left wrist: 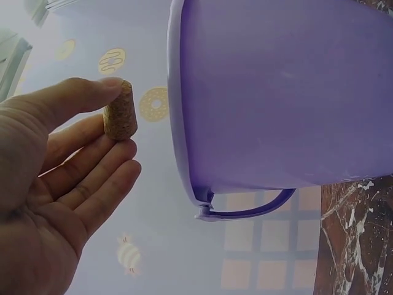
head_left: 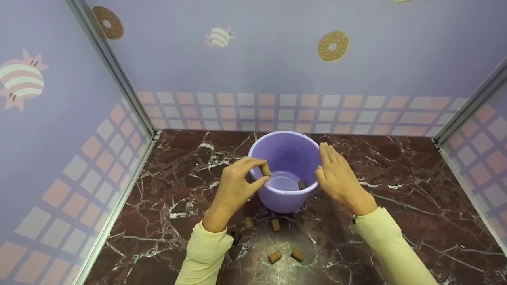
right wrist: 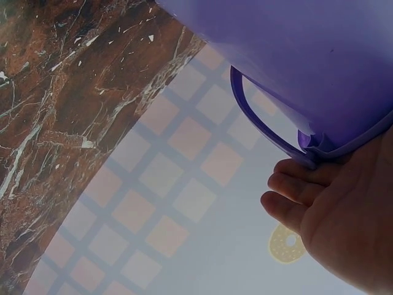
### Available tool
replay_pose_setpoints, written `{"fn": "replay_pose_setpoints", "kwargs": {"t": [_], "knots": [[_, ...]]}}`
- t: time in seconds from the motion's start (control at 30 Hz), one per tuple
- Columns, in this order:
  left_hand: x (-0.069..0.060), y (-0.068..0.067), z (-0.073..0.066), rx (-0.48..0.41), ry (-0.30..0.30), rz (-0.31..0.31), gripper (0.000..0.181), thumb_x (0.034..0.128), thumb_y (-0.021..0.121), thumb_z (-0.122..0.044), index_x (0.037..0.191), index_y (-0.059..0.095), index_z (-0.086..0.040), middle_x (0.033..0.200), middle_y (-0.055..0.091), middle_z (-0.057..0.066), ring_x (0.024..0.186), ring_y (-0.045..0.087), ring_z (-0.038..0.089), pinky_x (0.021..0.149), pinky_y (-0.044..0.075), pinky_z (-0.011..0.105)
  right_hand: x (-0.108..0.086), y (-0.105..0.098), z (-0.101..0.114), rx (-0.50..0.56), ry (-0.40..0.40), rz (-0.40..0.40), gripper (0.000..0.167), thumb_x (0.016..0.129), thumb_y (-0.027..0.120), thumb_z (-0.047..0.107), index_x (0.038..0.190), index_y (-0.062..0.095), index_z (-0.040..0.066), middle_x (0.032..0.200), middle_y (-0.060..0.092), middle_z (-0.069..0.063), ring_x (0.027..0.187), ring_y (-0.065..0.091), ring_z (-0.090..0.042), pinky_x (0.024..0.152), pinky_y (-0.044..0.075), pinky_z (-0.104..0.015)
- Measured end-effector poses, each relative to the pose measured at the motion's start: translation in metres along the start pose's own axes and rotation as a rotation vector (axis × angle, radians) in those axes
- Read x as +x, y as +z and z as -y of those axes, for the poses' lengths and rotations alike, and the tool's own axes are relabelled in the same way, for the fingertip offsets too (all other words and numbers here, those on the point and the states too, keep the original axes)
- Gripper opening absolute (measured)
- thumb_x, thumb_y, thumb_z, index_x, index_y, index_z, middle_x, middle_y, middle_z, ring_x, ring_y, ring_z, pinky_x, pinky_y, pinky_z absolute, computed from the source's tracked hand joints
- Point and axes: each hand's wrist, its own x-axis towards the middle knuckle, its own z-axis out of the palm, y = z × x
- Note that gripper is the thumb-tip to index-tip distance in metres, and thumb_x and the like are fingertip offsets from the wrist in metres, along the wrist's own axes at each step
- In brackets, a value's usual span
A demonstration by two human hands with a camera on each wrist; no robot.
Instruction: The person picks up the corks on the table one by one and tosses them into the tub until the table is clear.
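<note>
Between thumb and fingers, my left hand (head_left: 236, 183) pinches a cork (head_left: 265, 170) over the near-left rim of a purple bucket (head_left: 283, 200). The left wrist view shows that cork (left wrist: 120, 112) held upright beside the bucket's rim. My right hand (head_left: 338, 176) rests with straight fingers against the bucket's right rim, close to where the handle (right wrist: 264, 126) joins it in the right wrist view. One dark cork (head_left: 302, 185) lies inside the bucket at the bottom right.
In front of the bucket several corks lie on the dark marbled tabletop: one cork (head_left: 275, 225) near its base, another cork (head_left: 249, 223) to the left, and two nearer, a cork (head_left: 274, 257) and a cork (head_left: 297, 255). Patterned purple panels (head_left: 277, 71) enclose the back and sides.
</note>
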Motion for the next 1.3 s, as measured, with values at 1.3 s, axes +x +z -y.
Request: {"fn": "replay_pose_setpoints", "kwargs": {"t": [1.3], "knots": [[0.006, 0.025, 0.021, -0.020, -0.056, 0.031, 0.032, 0.0804, 0.089, 0.002, 0.110, 0.079, 0.006, 0.102, 0.078, 0.010, 0.100, 0.075, 0.027, 0.096, 0.059, 0.039, 0.000, 0.000, 0.000, 0.033, 0.005, 0.013, 0.066, 0.104, 0.043, 0.012, 0.158, 0.022, -0.020, 0.166, 0.024, -0.036, 0.155, 0.023, -0.051, 0.128, 0.018, -0.057]]}}
